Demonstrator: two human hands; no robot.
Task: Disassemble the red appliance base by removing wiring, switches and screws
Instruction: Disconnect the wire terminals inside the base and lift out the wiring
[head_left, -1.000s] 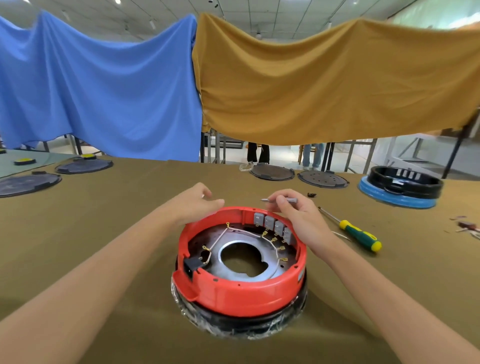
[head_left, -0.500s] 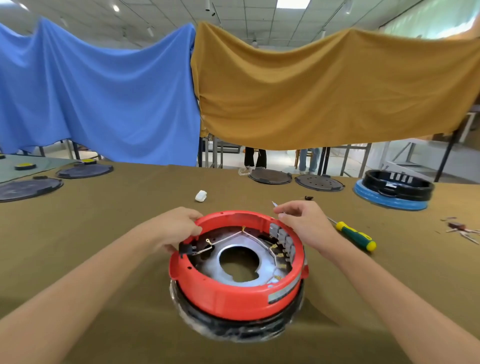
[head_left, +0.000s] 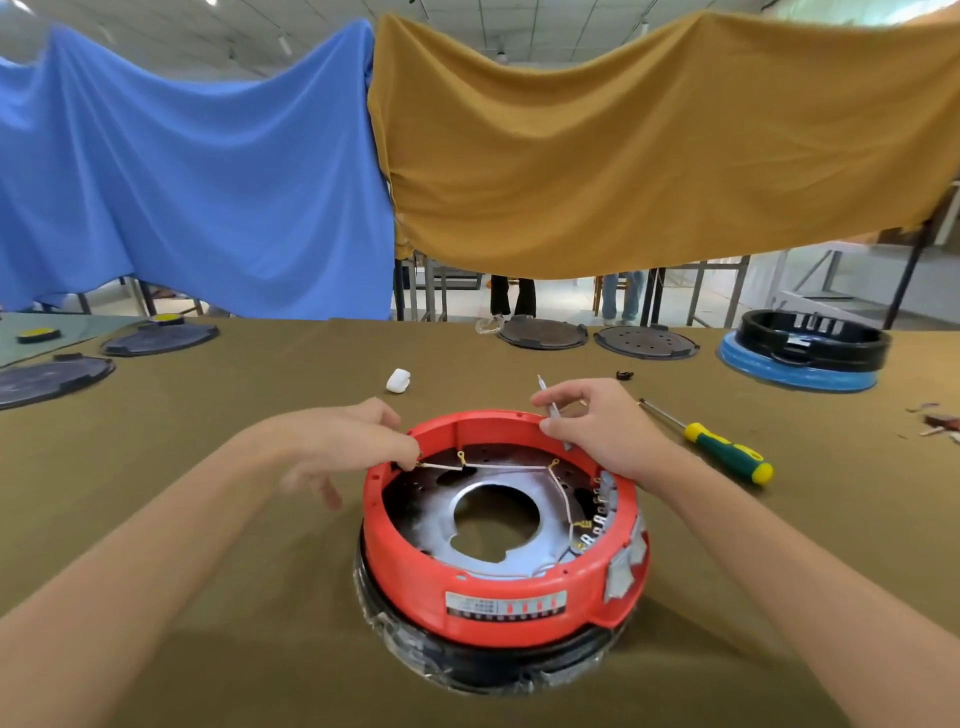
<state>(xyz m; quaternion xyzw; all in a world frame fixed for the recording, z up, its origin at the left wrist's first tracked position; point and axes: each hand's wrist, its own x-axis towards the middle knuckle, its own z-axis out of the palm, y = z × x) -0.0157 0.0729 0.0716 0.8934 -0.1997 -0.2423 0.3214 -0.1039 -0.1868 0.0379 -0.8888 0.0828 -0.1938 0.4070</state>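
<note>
One red appliance base (head_left: 498, 587) sits on the near centre of the surface (head_left: 208, 597). My left hand (head_left: 343, 447) pinches one white wire (head_left: 441, 466) at its left inner rim. My right hand (head_left: 597, 431) grips one thin metal tool (head_left: 546, 397) over the far rim; one screwdriver (head_left: 722, 449) lies to the right.

The red appliance base (head_left: 498, 587) is made of smooth, shiny plastic, with a bright metal plate (head_left: 441, 525) seen inside it. The table (head_left: 208, 649) is covered in soft, dull brown cloth. A thin metal tool (head_left: 551, 410) is held, and a screwdriver (head_left: 727, 452) with a shiny plastic handle is seen
</note>
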